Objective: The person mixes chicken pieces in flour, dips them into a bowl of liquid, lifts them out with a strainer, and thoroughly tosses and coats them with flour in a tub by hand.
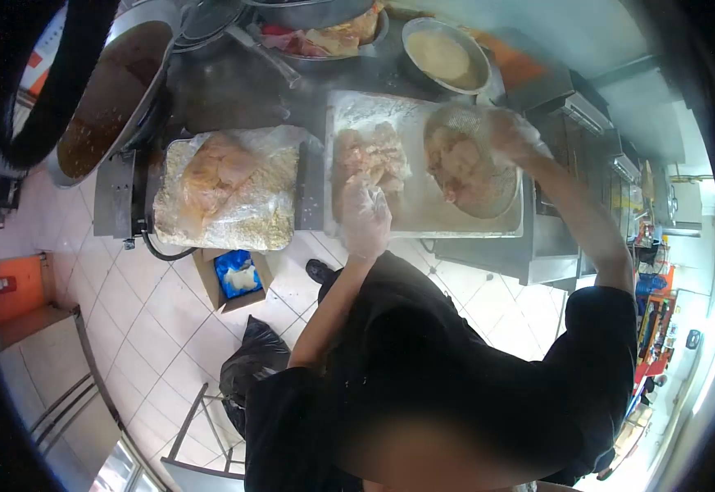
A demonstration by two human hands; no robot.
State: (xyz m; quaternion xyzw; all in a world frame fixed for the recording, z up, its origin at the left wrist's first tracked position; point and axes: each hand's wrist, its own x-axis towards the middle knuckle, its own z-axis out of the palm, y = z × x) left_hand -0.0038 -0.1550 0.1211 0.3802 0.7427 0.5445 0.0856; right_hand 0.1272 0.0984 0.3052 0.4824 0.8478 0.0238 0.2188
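A white rectangular tray (406, 223) dusted with flour stands in front of me. In its left part lies a pile of floured raw chicken pieces (382, 152). My left hand (365, 220), in a clear plastic glove, reaches into the pile from the front, its fingers closed on a piece there; the fingertips are partly hidden. A round wire-mesh strainer (488, 184) sits tilted over the tray's right part, holding more floured chicken (460, 160). My right hand (517, 135), gloved too and slightly blurred, is closed at the strainer's upper right edge.
Left of the tray, breading (169, 217) fills another tray, with orange-coloured meat (218, 172) on plastic over it. Behind stand a bowl of pale batter (446, 57) and a bowl of raw meat (324, 41). A large tilted pan (115, 98) is far left; a box (238, 279) lies below.
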